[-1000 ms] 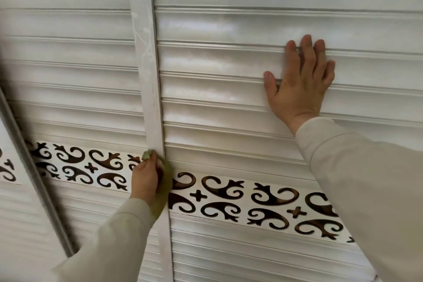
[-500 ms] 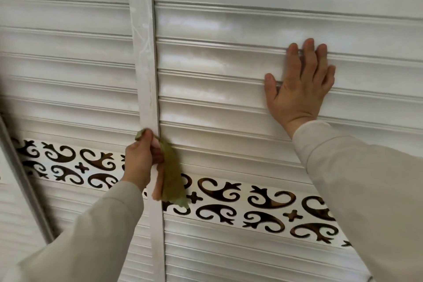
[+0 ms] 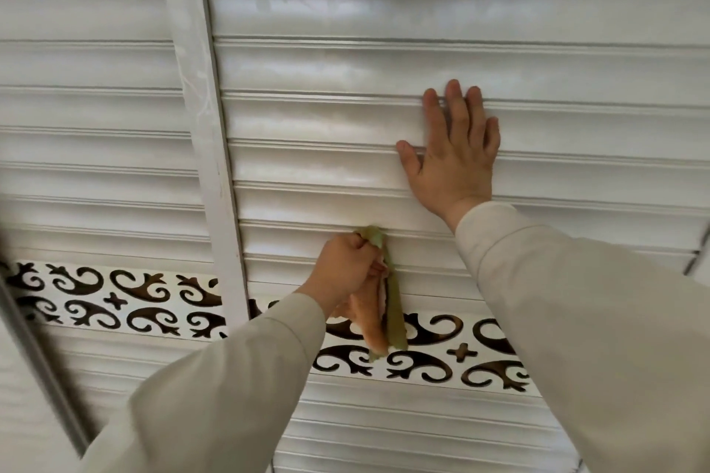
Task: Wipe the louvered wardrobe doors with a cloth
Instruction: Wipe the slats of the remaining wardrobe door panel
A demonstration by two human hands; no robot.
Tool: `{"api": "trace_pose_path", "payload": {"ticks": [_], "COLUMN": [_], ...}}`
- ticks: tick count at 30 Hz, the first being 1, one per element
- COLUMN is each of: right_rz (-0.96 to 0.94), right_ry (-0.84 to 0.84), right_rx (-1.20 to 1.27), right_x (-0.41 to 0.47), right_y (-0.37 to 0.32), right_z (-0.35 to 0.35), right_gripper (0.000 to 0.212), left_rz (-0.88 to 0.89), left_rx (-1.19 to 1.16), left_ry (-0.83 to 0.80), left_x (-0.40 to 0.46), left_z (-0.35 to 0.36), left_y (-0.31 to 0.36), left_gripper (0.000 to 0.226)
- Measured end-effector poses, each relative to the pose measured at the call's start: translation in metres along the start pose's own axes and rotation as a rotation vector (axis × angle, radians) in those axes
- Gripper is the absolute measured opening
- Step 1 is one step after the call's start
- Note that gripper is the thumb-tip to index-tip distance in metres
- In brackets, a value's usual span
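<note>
White louvered wardrobe doors (image 3: pixel 345 61) fill the view, their slats running horizontally. My left hand (image 3: pixel 344 269) grips a green and orange cloth (image 3: pixel 384 315) in a fist and holds it against a slat just above the patterned band, right of the vertical stile. The cloth's loose end hangs down over the band. My right hand (image 3: pixel 453 154) lies flat on the slats higher up and to the right, fingers straight and together, thumb spread.
A white vertical stile (image 3: pixel 203 119) separates two louvered panels. A decorative band (image 3: pixel 126 299) of dark scroll cut-outs crosses the doors below my left hand. A grey door edge (image 3: pixel 34 369) slants at the lower left. More slats continue beneath the band.
My left hand carried the cloth from the stile by the band rightward and up onto the right panel's slats. The right hand stayed flat in place. The view shifted slightly.
</note>
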State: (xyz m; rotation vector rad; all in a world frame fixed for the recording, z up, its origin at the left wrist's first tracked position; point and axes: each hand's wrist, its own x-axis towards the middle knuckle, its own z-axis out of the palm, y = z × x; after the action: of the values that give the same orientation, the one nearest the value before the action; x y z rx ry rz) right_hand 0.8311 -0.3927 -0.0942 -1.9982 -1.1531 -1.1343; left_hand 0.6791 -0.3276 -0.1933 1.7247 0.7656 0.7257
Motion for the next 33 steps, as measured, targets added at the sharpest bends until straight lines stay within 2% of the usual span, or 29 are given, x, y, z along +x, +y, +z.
{"api": "trace_pose_path", "payload": {"ticks": [4, 8, 15, 21, 25, 33], "right_rz": [0.0, -0.025, 0.008, 0.063, 0.059, 0.153], "right_ry": [-0.152, -0.221, -0.302, -0.346, -0.421, -0.588], "right_rx": [0.023, 0.008, -0.014, 0.01, -0.034, -0.004], "right_x": [0.001, -0.001, -0.004, -0.01, -0.026, -0.045], "right_y": [0.023, 0.052, 0.114, 0.165, 0.184, 0.219], "right_z": [-0.023, -0.045, -0.078, -0.105, -0.111, -0.121], "right_gripper": [0.077, 0.077, 0.076, 0.077, 0.076, 0.077], "left_rz": [-0.026, -0.01, 0.001, -0.084, -0.06, 0.032], "left_rx": [0.026, 0.088, 0.037, -0.262, -0.374, -0.271], "left_ry": [-0.059, -0.059, -0.115, -0.149, -0.23, -0.183], "left_x": [-0.001, 0.003, -0.002, -0.007, -0.013, -0.017], "left_z": [0.029, 0.065, 0.118, 0.148, 0.16, 0.161], "left_y": [0.012, 0.025, 0.051, 0.082, 0.094, 0.107], "left_gripper": [0.018, 0.024, 0.033, 0.018, 0.022, 0.032]}}
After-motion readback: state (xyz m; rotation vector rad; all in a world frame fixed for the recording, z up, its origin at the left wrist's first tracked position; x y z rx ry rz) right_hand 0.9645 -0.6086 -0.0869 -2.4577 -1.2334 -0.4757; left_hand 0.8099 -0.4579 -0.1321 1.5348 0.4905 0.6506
